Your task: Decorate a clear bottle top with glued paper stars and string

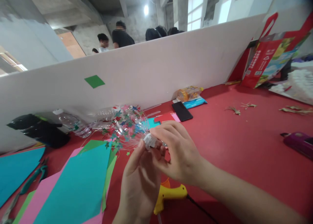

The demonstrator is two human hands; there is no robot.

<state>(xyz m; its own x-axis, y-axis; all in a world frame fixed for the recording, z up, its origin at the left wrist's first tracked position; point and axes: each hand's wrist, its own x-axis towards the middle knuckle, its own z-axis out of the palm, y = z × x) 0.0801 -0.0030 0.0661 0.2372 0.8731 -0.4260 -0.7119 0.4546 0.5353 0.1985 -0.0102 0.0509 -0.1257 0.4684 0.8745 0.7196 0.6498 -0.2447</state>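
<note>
Both my hands meet at the middle, around the whitish wrapped end (149, 140) of a star bouquet (127, 124). Thin clear strands fan out from that end to the upper left, tipped with small pink, red, green and blue stars. My left hand (140, 181) grips the wrapped end from below, its thumb against the side. The fingers of my right hand (179, 150) close on the same end from the right; its fingertips are partly hidden. Under my hands lies a yellow glue gun (171, 194) with a black cord.
Coloured paper sheets (78, 181) and pliers (31, 180) lie left. A black bottle (42, 131) and clear plastic bottle (73, 123) rest by the white partition (137, 74). Farther right are a phone (182, 111), a purple tool (299, 144) and a red bag (262, 59). People stand beyond.
</note>
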